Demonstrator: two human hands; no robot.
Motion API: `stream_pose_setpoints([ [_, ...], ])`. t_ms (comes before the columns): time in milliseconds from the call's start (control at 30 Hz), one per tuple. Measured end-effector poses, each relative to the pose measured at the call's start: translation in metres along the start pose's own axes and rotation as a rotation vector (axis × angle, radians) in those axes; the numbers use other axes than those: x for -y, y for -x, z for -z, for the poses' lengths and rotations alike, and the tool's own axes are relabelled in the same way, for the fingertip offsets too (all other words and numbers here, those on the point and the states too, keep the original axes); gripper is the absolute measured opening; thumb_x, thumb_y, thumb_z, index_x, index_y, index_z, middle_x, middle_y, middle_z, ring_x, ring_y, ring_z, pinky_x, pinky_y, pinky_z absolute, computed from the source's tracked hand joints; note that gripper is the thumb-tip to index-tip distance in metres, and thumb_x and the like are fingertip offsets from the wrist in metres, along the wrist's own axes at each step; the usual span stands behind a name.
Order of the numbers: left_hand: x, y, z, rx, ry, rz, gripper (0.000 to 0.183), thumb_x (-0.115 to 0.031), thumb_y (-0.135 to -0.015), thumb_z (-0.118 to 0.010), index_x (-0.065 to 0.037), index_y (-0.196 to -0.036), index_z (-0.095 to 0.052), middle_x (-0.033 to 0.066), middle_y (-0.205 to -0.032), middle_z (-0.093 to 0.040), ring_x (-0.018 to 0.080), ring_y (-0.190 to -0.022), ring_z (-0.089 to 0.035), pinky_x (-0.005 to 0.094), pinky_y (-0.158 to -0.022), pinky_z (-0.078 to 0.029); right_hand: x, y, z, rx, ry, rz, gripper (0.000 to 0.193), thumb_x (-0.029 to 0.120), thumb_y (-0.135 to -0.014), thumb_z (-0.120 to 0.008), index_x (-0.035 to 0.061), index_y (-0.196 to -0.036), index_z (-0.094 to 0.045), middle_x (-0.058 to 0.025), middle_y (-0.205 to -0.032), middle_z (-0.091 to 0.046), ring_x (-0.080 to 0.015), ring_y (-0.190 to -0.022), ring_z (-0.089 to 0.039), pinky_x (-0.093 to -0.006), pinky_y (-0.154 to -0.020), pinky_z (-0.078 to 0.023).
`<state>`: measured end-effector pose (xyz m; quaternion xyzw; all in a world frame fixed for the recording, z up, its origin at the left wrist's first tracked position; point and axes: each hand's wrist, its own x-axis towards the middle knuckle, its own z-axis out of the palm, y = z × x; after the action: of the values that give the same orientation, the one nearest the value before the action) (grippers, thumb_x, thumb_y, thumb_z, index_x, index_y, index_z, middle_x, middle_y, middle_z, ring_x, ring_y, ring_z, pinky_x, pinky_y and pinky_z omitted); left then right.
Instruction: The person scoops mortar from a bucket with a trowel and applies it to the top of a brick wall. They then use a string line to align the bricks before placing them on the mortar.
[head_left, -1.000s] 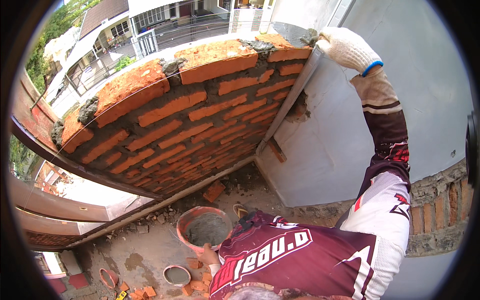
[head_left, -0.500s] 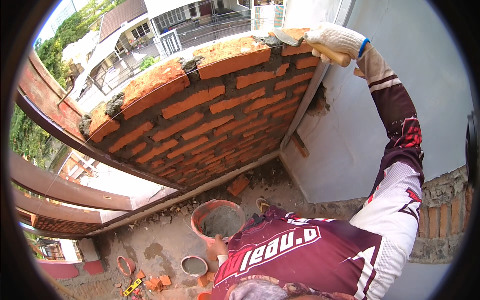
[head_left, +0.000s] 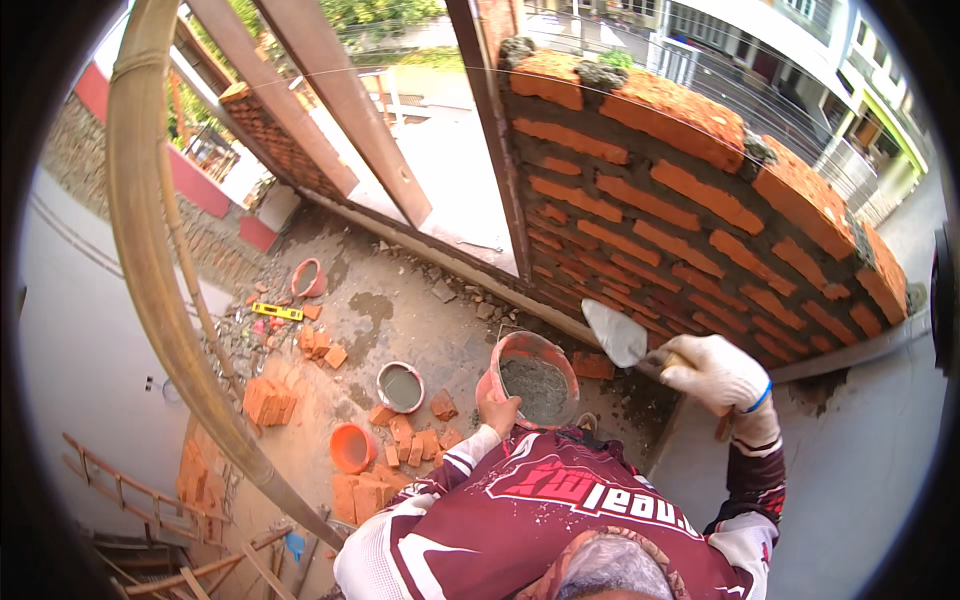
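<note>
My left hand (head_left: 497, 412), bare, is closed on the near-left rim of an orange bucket (head_left: 487, 384). Wet grey mortar (head_left: 538, 388) lies inside that bucket. In a white knit glove with a blue cuff, my right hand (head_left: 718, 374) grips the wooden handle of a trowel (head_left: 614, 334). The trowel blade, smeared pale grey, is held in the air to the right of the bucket, in front of the brick wall (head_left: 690, 199). Grey mortar lumps (head_left: 601, 75) fill the gaps between bricks of its top course, along a thin stretched string.
A smaller pail of grey mix (head_left: 401, 387), an orange bucket (head_left: 353, 448), another small bucket (head_left: 309, 278) and a yellow spirit level (head_left: 277, 312) sit on the floor. Loose bricks (head_left: 360, 497) lie near me. A bamboo pole (head_left: 150, 240) curves across the left.
My right hand has come down from the wall top with the trowel, toward the bucket. The view has swung left. My left hand stays at the bucket rim.
</note>
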<state>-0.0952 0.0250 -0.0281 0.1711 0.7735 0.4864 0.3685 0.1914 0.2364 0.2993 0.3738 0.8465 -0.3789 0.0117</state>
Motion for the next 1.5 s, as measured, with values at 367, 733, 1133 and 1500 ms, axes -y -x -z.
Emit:
stream_pose_setpoints([
  [367,-0.008,0.027,-0.016,-0.213,-0.031,0.014,0.021,-0.016,-0.073,-0.077,-0.002,-0.087,-0.071,0.0085,-0.081,-0.072,0.0181,-0.074,-0.068,0.0345,-0.070,-0.055,-0.093,-0.100,-0.239,0.362,0.179,0.084,0.048,0.045,-0.088,-0.066,0.0083,-0.118,-0.072,-0.0234,-0.110,-0.073,-0.0393,-0.106,-0.070,-0.0476,-0.092,-0.055],
  [733,-0.040,0.090,-0.042,-0.157,-0.198,0.088,0.025,-0.014,-0.075,-0.077,0.000,-0.095,-0.072,0.0077,-0.085,-0.073,0.0176,-0.077,-0.067,0.0342,-0.073,-0.054,-0.086,-0.205,-0.214,0.028,-0.163,0.533,0.084,0.049,-0.087,-0.075,-0.0003,-0.150,-0.046,-0.0269,-0.144,-0.055,-0.0411,-0.134,-0.053,-0.0465,-0.114,-0.041],
  [1133,0.054,0.012,0.002,0.441,-0.507,0.095,0.100,-0.052,-0.061,-0.094,0.001,-0.138,-0.058,0.0231,-0.130,-0.066,0.0320,-0.123,-0.062,0.0409,-0.104,-0.048,-0.129,-0.115,-0.221,0.341,-0.158,0.233,0.035,0.037,-0.089,-0.077,0.0020,-0.086,-0.073,-0.0182,-0.073,-0.069,-0.0307,-0.071,-0.071,-0.0419,-0.068,-0.056],
  [1500,0.126,-0.005,0.166,0.761,-0.905,0.531,0.095,-0.065,-0.077,-0.080,0.000,-0.142,-0.056,0.0253,-0.136,-0.064,0.0345,-0.126,-0.062,0.0413,-0.104,-0.049,-0.271,-0.122,-0.403,0.312,0.127,-0.436,0.034,0.037,-0.089,-0.063,0.0078,-0.098,-0.078,-0.0201,-0.101,-0.075,-0.0389,-0.100,-0.071,-0.0488,-0.091,-0.055],
])
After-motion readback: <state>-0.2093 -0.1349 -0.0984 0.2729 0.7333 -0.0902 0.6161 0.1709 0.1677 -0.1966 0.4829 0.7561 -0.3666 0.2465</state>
